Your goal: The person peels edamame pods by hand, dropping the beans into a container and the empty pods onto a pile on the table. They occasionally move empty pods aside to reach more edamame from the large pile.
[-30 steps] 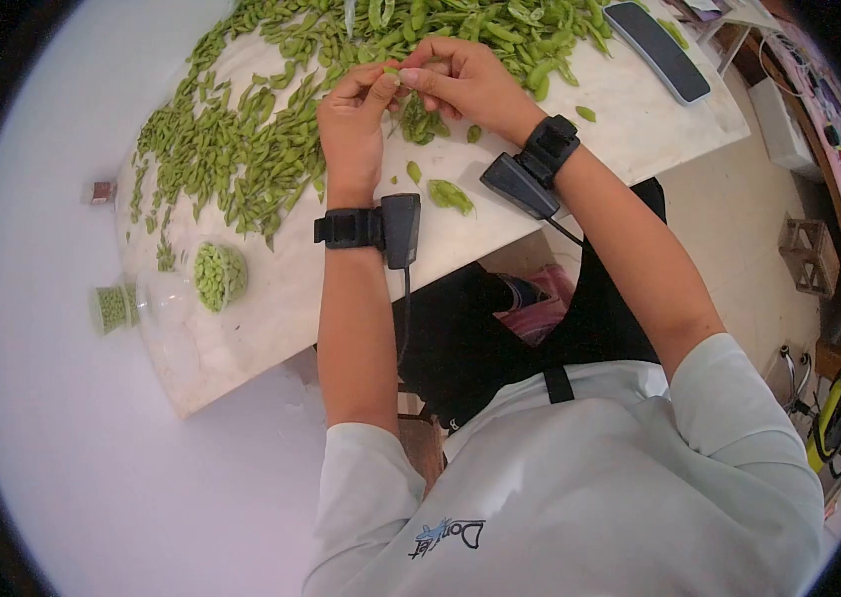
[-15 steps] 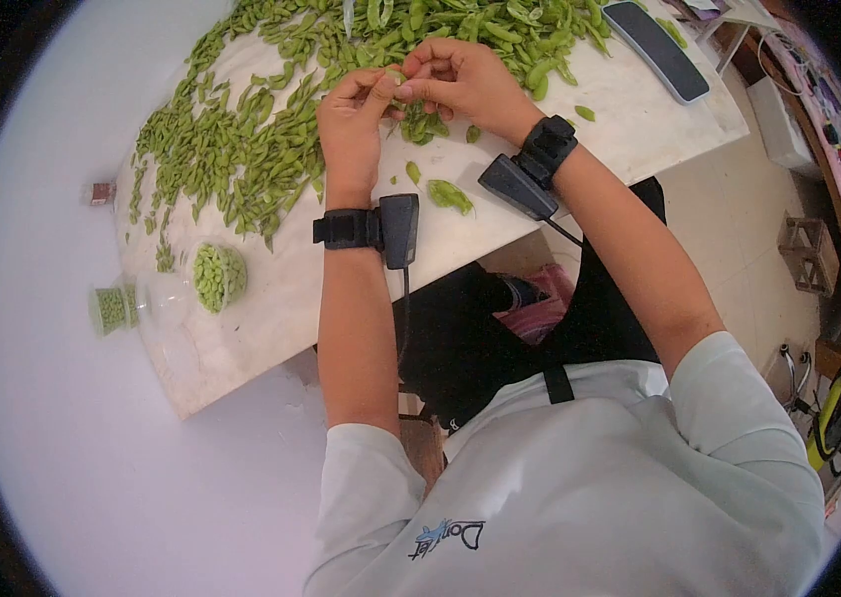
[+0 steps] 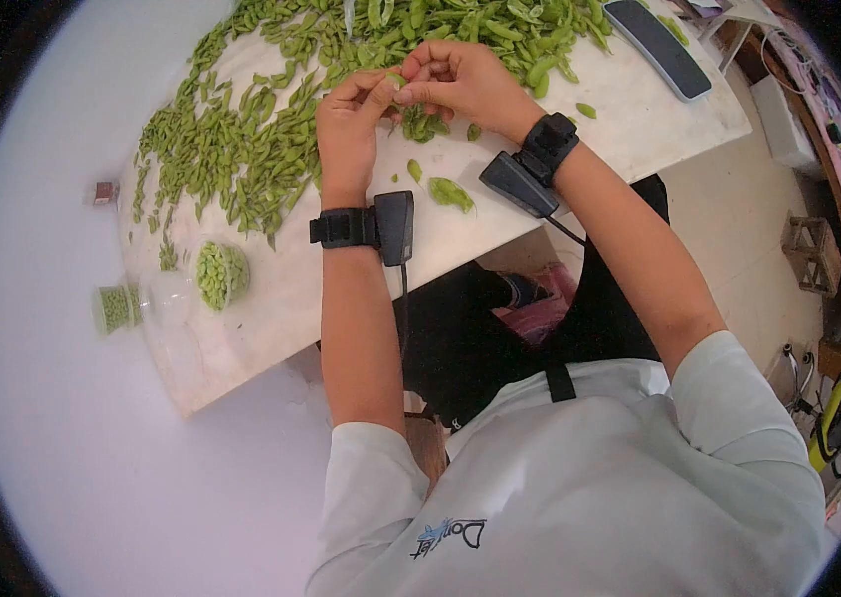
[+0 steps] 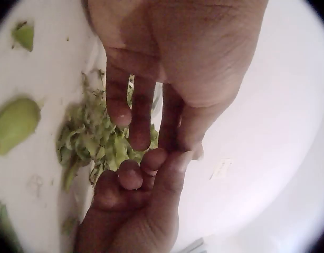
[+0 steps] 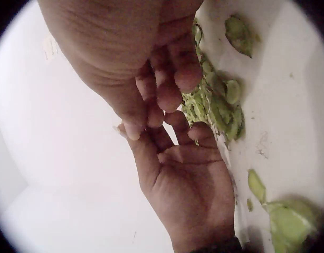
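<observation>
In the head view a small green pod [image 3: 396,80] shows between the two hands, pinched at the fingertips. The left hand [image 3: 351,114] has its thumb and forefinger on it, and the right hand [image 3: 470,85] meets it from the other side. Both wrist views show the left hand [image 4: 178,47] and right hand [image 4: 135,211] thumb to thumb, with the pod hidden behind the fingers. Below the hands lies a small heap of green pods [image 3: 422,125]; a larger flat pod [image 3: 450,195] rests nearer the table edge.
Many green pods [image 3: 231,149] spread over the table [image 3: 500,214] at the left and back. A clear container of shelled beans [image 3: 221,276] stands at the left, with another container [image 3: 118,307] beyond it. A dark phone-like object [image 3: 657,50] lies at the right.
Compared with a second ago, the fingertips have shifted slightly and more of the green pod shows between them. The left forearm has moved very slightly; the right stays nearly still.
</observation>
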The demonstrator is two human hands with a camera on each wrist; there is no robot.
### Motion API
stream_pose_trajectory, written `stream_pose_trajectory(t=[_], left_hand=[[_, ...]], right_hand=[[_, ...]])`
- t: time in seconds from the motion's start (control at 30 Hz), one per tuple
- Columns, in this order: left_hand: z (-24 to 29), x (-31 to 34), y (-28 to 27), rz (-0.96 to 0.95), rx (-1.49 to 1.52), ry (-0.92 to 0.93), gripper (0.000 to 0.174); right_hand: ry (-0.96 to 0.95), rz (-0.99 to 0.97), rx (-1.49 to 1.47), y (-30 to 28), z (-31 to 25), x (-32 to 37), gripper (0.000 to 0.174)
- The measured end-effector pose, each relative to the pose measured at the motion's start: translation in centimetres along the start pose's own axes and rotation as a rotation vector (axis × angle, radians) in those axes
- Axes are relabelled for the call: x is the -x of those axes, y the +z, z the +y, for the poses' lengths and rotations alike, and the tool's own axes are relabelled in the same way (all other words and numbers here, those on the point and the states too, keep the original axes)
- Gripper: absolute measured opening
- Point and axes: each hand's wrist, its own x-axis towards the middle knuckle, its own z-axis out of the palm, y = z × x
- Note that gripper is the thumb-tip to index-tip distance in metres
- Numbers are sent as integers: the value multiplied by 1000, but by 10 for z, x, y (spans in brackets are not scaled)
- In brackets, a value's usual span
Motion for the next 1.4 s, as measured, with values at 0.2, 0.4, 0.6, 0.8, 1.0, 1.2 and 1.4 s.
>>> stream_pose_trajectory(t=[0.2,0.4,0.6,0.8,1.0,1.2,1.4], left_hand=[[1,0,-1,-20,-47,30,16],[1,-3,0,1,20,44,14],[-3,-4,-2,13,46,42,13],[-3,-4,-4,14,1,64,14],[-3,-6,-3,53,-24,50,14],[-1,-3,-1,37,-12,68,13],[-4,-3,-2,42,-17,87,13]], right_hand=[[20,-41,8,-3,1,-1,20],[-21,-39,6,-3,2,-3,18],[-63,-29,43,-2,0,-2,19],[-84,-26,75,-3,4,-4,20],[9,-27,-16,-3,-11,-2,16],[56,22,-17,-1,-19,2,13],[41,3,-37,-1,-13,-1,10]])
